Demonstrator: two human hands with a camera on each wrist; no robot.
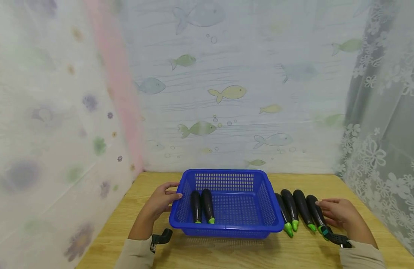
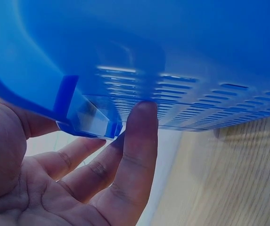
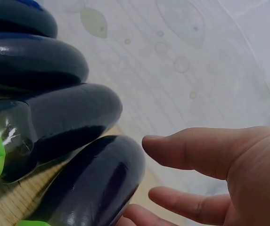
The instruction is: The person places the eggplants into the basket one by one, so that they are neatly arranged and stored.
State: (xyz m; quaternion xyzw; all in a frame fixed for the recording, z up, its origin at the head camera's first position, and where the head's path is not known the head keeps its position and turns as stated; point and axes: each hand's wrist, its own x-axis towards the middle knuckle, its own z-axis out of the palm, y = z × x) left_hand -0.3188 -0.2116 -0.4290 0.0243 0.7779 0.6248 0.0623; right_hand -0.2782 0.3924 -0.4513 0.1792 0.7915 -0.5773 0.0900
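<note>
A blue plastic basket (image 1: 227, 226) with slotted walls stands on the table. Two dark eggplants, one at the far left (image 1: 196, 207) and one beside it (image 1: 208, 205), lie inside on its left part. At the basket's left rim my left hand (image 1: 161, 200) holds on, thumb over the edge and fingers (image 2: 137, 155) against the outer wall from below. Several more eggplants (image 1: 303, 209) with green stem ends lie side by side right of the basket. My right hand (image 1: 338, 213) is beside the rightmost eggplant (image 3: 97, 183), thumb and fingers spread around its rounded end.
The wooden table (image 1: 227, 254) reaches back to a wall sheet (image 1: 233, 112) printed with fish. A flowered sheet (image 1: 58, 149) hangs along the left side. Sheer curtain (image 1: 388, 149) with white flowers borders the right side.
</note>
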